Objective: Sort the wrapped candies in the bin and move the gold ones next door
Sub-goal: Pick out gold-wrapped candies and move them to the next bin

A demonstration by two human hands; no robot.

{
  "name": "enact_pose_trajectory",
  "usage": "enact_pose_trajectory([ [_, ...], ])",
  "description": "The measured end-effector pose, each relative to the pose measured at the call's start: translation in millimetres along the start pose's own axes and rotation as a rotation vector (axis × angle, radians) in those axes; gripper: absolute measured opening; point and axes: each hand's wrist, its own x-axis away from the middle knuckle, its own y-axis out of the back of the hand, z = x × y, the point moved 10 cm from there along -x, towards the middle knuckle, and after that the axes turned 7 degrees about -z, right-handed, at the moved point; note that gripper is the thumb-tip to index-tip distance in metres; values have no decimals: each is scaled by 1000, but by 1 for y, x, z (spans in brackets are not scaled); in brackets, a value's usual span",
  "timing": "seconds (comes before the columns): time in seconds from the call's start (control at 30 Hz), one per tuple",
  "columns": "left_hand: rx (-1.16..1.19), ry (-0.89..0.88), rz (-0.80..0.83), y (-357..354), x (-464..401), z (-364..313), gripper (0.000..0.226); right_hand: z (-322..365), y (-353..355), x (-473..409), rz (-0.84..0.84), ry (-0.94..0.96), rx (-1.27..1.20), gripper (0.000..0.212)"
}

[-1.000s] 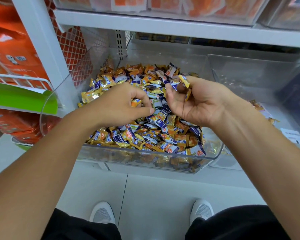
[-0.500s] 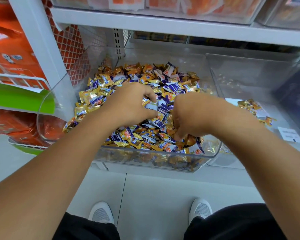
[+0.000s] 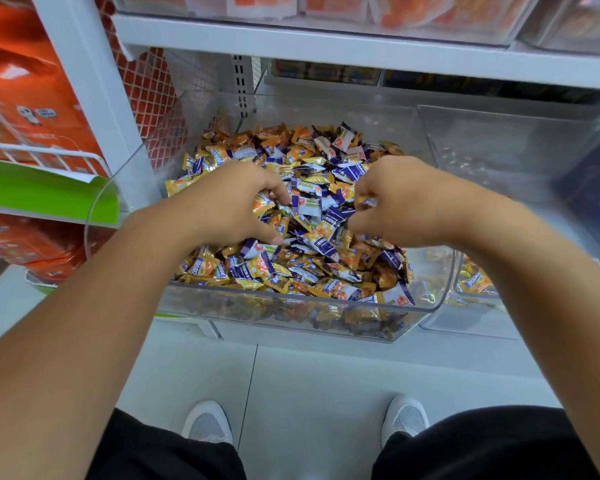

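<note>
Your left hand (image 3: 229, 206) and right hand (image 3: 399, 199) reached into the clear plastic bin (image 3: 291, 320), fingers curled, pinching gold and purple wrapped candies (image 3: 312, 209) heaped between your fingertips.

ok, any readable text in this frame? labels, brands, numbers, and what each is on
Nothing can be quoted; all print is too small or blurred.
Candies in the clear bin: purple, white and gold wrappers carry print, unreadable.
Orange bags on the left: small printed marks, unreadable.
Orange packs on the upper shelf: blurred, no text legible.
Next bin to the right: gold wrappers with print, blurred.
</note>
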Motion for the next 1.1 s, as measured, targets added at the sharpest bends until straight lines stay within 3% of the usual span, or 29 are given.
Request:
enact_pose_trajectory([
  [0.1,-77,-12,-87,3,-3,-3,45,-8,14,-4,-121,-70,-95,38],
  [0.2,-98,0,-139,4,-6,-1,44,-10,12,-10,-177,-77,-65,11],
  [0.27,-97,20,-164,7,-7,3,39,-13,-1,-13,-152,-88,11,8],
  [0.4,-50,28,-136,10,-5,8,30,-15,-13,-14,-143,-95,152,31],
  [0.57,-48,-2,-47,8,0,11,42,-4,-30,-10,-44,-128,146,45],
  [0.67,-52,-10,-56,2,-2,7,43,-4,-31,-16,-120,-139,144,39],
  [0.77,-59,-10,-73,-1,-5,5,21,-6,-16,-11,-144,-132,89,24],
  [0.83,-25,-11,-93,3,-5,5,19,-10,5,-4,-187,-148,-97,30],
  [0.9,-2,-8,-105,6,-5,7,19,-16,22,4,-256,-217,-533,29],
  [1.03,-60,-8,-4,0,-2,10,35,-7,-15,8,-7,-467,-1463,13],
  [1.1,-48,-9,-2,1,-2,13,34,5,-27,7,87,-550,-1810,9],
])
